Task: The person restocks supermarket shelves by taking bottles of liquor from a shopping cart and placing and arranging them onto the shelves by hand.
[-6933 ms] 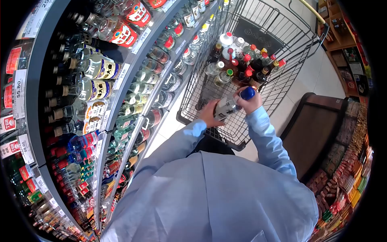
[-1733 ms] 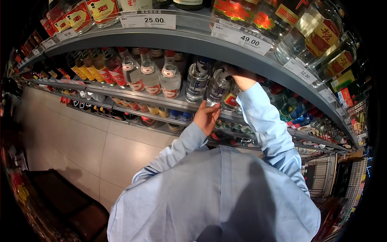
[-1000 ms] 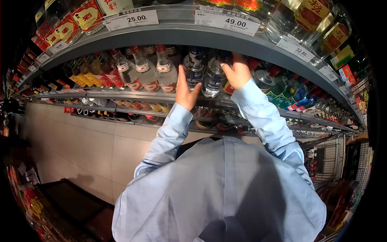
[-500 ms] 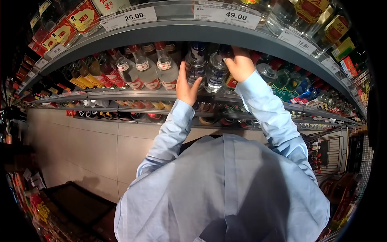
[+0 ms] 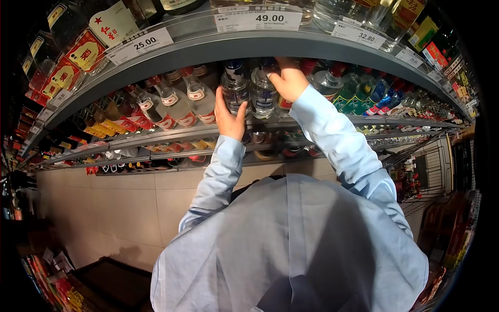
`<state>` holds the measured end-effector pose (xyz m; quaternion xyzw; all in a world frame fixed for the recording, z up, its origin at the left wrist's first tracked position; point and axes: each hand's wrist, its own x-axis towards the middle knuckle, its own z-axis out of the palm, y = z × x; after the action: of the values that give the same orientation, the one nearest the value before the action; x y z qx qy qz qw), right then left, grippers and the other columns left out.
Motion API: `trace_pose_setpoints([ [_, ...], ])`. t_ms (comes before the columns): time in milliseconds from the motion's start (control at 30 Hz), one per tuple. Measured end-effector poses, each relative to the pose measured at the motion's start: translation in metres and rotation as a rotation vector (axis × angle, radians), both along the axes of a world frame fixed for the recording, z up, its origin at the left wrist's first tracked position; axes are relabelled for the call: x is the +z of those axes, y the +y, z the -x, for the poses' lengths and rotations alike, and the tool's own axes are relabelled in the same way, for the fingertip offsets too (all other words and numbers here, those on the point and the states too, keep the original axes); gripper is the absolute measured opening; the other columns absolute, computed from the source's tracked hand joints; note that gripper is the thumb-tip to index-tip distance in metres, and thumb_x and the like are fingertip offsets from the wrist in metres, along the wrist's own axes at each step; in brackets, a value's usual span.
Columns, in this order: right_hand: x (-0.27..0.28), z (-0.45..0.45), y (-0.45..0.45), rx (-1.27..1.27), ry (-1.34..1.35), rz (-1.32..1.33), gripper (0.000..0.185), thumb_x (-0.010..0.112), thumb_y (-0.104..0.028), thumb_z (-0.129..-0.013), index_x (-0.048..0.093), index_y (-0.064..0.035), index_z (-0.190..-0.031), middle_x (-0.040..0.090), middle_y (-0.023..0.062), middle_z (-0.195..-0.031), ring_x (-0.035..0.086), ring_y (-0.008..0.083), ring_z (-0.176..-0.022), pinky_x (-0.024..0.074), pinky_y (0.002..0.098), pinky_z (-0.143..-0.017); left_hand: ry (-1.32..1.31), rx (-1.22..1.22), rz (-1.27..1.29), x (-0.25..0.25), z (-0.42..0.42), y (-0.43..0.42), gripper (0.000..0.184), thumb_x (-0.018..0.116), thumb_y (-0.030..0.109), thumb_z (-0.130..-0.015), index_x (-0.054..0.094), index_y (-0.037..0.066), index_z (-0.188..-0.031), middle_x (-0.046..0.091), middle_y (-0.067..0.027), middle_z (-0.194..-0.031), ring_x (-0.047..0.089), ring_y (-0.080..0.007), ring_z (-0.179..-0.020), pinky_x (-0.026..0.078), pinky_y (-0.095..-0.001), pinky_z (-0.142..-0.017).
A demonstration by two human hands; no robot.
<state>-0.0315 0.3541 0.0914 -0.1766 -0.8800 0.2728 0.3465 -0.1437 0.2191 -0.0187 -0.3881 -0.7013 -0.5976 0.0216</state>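
Two clear glass bottles with blue printing stand side by side on the shelf under the upper ledge. My left hand (image 5: 230, 120) is around the lower part of the left clear bottle (image 5: 235, 86), fingers along its left side and thumb across its front. My right hand (image 5: 291, 82) is closed at the dark-capped neck of the right clear bottle (image 5: 263, 99), its thumb in front and its fingertips hidden behind. Both bottles look upright, close beside each other. Just left of my left hand are red-capped clear bottles (image 5: 196, 96) with red and white labels.
The upper shelf's grey edge (image 5: 244, 46) overhangs the bottles and carries price tags (image 5: 258, 20). Green bottles (image 5: 349, 94) stand to the right. Lower shelves (image 5: 171, 151) hold more bottles. A wire shopping cart (image 5: 423, 171) is at the right, and tiled floor (image 5: 119, 208) lies to the left.
The view has shifted, so the shelf and both hands appear further left. Each hand keeps about the same place at its bottle.
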Motion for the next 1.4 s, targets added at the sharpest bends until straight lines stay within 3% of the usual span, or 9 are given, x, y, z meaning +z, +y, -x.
trace_pose_setpoints([
  [233, -0.005, -0.001, 0.014, 0.063, -0.022, 0.015, 0.056, 0.056, -0.014, -0.080, 0.035, -0.0113, -0.131, 0.042, 0.0231, -0.128, 0.042, 0.0381, -0.117, 0.0359, 0.0372, -0.096, -0.023, -0.041, -0.057, -0.008, 0.002, 0.002, 0.076, 0.070, 0.016, -0.073, 0.027, 0.003, -0.135, 0.042, -0.0186, -0.128, 0.040, -0.0337, -0.118, 0.031, -0.0395, -0.099],
  [767, 0.001, -0.004, 0.006, 0.049, -0.043, 0.063, 0.058, 0.054, -0.015, -0.081, 0.029, -0.0132, -0.134, 0.043, 0.0251, -0.127, 0.045, 0.0400, -0.113, 0.0388, 0.0391, -0.093, -0.009, 0.018, -0.064, -0.008, -0.008, 0.003, 0.074, 0.067, 0.016, -0.076, 0.027, 0.003, -0.136, 0.039, -0.0188, -0.131, 0.037, -0.0336, -0.121, 0.029, -0.0393, -0.100],
  [867, 0.009, -0.006, -0.012, -0.041, -0.066, 0.149, 0.059, 0.055, -0.015, -0.079, 0.029, -0.0082, -0.132, 0.057, 0.0282, -0.100, 0.052, 0.0467, -0.092, 0.0441, 0.0462, -0.079, -0.046, -0.046, -0.076, -0.008, -0.018, -0.003, 0.076, 0.065, 0.013, -0.077, 0.020, 0.000, -0.137, 0.031, -0.0223, -0.136, 0.030, -0.0353, -0.126, 0.025, -0.0388, -0.103],
  [933, 0.023, -0.011, -0.032, -0.045, 0.004, 0.302, 0.052, 0.058, -0.010, -0.079, 0.036, 0.0016, -0.125, 0.053, 0.0245, -0.107, 0.052, 0.0415, -0.095, 0.0417, 0.0401, -0.081, -0.011, -0.029, -0.034, -0.006, -0.035, -0.012, 0.079, 0.064, 0.014, -0.077, 0.016, -0.002, -0.138, 0.019, -0.0243, -0.141, 0.019, -0.0380, -0.131, 0.017, -0.0411, -0.107],
  [967, 0.007, -0.014, -0.044, -0.171, 0.127, 0.025, 0.052, 0.058, -0.010, -0.079, 0.036, 0.0020, -0.125, 0.051, 0.0249, -0.109, 0.050, 0.0407, -0.097, 0.0411, 0.0391, -0.083, 0.002, -0.029, -0.036, -0.007, -0.045, -0.015, 0.079, 0.063, 0.014, -0.077, 0.016, -0.002, -0.138, 0.015, -0.0241, -0.142, 0.018, -0.0386, -0.131, 0.016, -0.0420, -0.107],
  [1033, 0.012, -0.025, -0.054, -0.081, 0.251, 0.054, 0.051, 0.058, -0.005, -0.078, 0.039, 0.0006, -0.125, 0.047, 0.0223, -0.118, 0.047, 0.0367, -0.107, 0.0395, 0.0395, -0.088, 0.051, -0.042, 0.015, -0.008, -0.064, -0.026, 0.078, 0.063, 0.014, -0.077, 0.017, -0.002, -0.138, 0.013, -0.0248, -0.142, 0.018, -0.0392, -0.131, 0.016, -0.0430, -0.106],
  [1167, 0.014, -0.072, -0.063, 0.112, 0.286, 0.155, 0.034, 0.056, 0.000, -0.078, 0.055, -0.0035, -0.112, 0.056, 0.0142, -0.113, 0.055, 0.0279, -0.103, 0.0451, 0.0344, -0.084, 0.095, -0.201, 0.105, -0.003, -0.090, -0.037, 0.063, 0.059, 0.007, -0.079, 0.029, 0.000, -0.134, 0.030, -0.0192, -0.136, 0.036, -0.0315, -0.123, 0.033, -0.0375, -0.099],
  [1233, 0.001, -0.104, -0.062, 0.105, 0.263, 0.140, 0.025, 0.057, 0.000, -0.078, 0.060, -0.0032, -0.103, 0.062, 0.0115, -0.099, 0.062, 0.0237, -0.086, 0.0489, 0.0311, -0.075, 0.071, -0.303, 0.060, 0.002, -0.103, -0.033, 0.036, 0.059, 0.006, -0.080, 0.052, 0.001, -0.115, 0.055, -0.0169, -0.113, 0.054, -0.0313, -0.104, 0.043, -0.0358, -0.088],
  [1400, -0.052, -0.198, -0.054, 0.025, 0.186, 0.485, 0.023, 0.056, 0.001, -0.081, 0.059, -0.0033, -0.103, 0.062, 0.0066, -0.082, 0.057, 0.0097, -0.066, 0.0469, 0.0239, -0.060, 0.055, -0.591, 0.209, 0.014, -0.143, -0.019, 0.015, 0.058, 0.005, -0.080, 0.062, 0.002, -0.094, 0.063, -0.0132, -0.088, 0.062, -0.0270, -0.080, 0.048, -0.0319, -0.073],
])
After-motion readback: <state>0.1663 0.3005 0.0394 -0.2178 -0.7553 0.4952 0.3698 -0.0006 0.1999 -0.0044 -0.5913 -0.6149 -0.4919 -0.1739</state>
